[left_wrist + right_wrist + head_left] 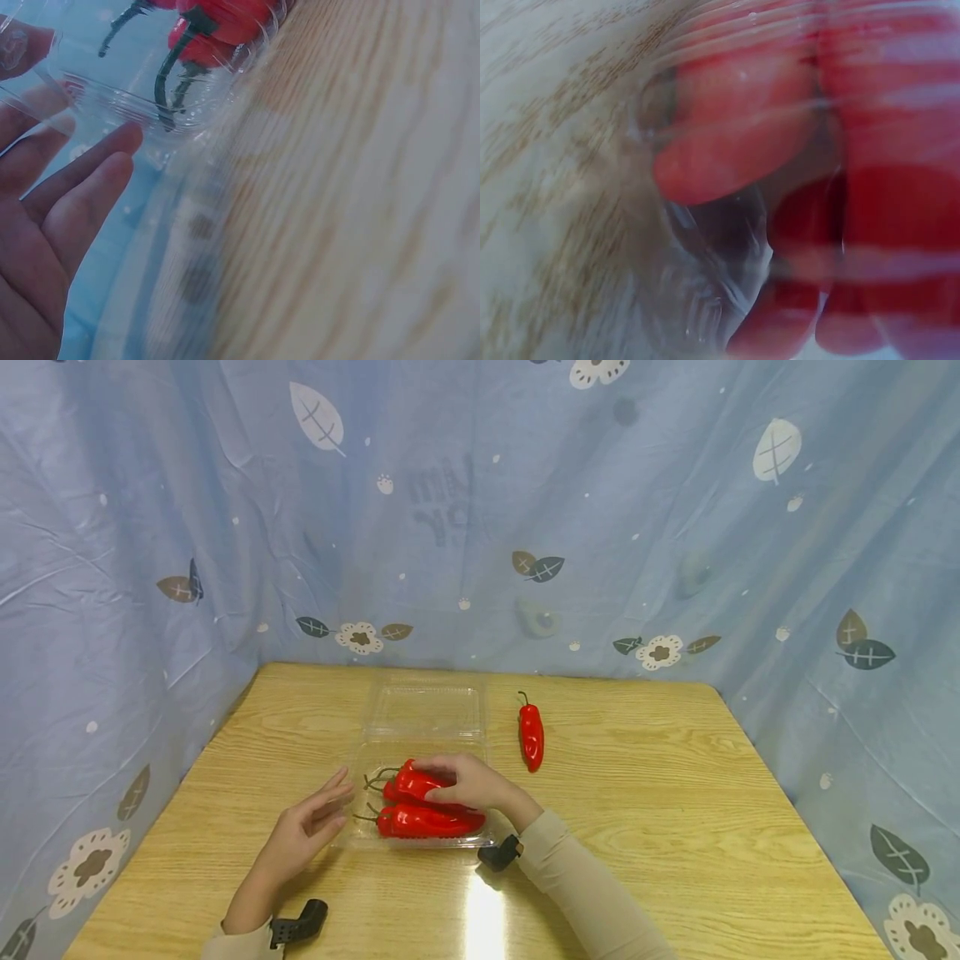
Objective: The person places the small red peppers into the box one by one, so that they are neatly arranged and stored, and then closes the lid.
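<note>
A clear plastic clamshell box (352,837) lies on the table, its lid (427,703) folded back away from me. Several long red peppers with green stems are inside. The front pepper (420,821) lies crosswise along the near wall. Behind it, my right hand (476,782) holds another red pepper (411,783) from above, thumb on the near side and fingers over the far side. My left hand (303,827) is at the box's left end, fingers loosely extended; the left wrist view shows some fingers (94,169) at the clear wall. Peppers (742,120) look blurred through plastic in the right wrist view.
One more red pepper (532,737) lies on the wooden table (660,810) to the right of the box, stem pointing away. A blue patterned curtain (465,527) hangs behind the table and along both sides.
</note>
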Tool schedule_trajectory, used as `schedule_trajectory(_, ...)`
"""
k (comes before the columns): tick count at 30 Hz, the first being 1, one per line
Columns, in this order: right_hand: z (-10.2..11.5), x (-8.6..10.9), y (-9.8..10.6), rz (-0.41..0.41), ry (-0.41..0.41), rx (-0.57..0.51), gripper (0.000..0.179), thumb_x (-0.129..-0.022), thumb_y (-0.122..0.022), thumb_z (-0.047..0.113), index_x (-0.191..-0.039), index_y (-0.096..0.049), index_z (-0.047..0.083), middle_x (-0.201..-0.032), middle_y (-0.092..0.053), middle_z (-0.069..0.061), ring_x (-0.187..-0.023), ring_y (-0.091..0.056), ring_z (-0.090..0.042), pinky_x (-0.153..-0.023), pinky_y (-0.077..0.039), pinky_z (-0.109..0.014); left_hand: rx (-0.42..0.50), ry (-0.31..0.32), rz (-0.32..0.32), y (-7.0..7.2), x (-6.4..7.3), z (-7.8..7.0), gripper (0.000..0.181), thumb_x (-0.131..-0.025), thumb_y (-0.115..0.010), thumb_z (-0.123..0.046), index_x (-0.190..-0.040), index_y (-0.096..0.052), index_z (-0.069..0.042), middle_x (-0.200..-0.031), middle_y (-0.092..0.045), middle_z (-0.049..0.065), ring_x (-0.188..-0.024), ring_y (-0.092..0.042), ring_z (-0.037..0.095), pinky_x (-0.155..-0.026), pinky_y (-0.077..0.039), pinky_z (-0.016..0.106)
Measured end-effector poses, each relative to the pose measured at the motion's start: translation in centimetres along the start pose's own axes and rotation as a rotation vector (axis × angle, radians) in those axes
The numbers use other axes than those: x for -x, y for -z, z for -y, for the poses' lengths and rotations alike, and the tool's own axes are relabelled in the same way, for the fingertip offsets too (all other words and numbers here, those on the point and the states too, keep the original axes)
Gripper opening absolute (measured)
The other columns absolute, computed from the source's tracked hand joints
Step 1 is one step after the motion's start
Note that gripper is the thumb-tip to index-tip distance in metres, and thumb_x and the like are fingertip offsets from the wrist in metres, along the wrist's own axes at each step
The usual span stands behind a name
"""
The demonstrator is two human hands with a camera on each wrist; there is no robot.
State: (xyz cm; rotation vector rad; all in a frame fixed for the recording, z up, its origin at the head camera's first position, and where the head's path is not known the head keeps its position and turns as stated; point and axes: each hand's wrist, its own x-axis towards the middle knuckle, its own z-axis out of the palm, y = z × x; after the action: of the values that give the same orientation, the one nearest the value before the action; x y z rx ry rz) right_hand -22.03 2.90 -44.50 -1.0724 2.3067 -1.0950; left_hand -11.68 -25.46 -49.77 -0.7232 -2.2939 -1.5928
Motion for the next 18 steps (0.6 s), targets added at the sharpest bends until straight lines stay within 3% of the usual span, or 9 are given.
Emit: schedule_trajectory(18, 0.11, -0.02, 0.04, -0.029, -0.024, -0.007, 0.053, -0.089, -0.065, 0.019, -0.139, -0.049, 0.011, -0.136, -0.056, -0.004, -0.123, -0.053, -0.018, -0.106, -0.044, -0.031, 0.007, 0.003, -0.003, -0.09, -0.01, 0.0, 0.039, -0.089, -0.055, 0.011, -0.127, -0.048, 0.017, -0.145, -0.03, 0.035, -0.121, -0.053, 0.003, -0.096, -0.046, 0.011)
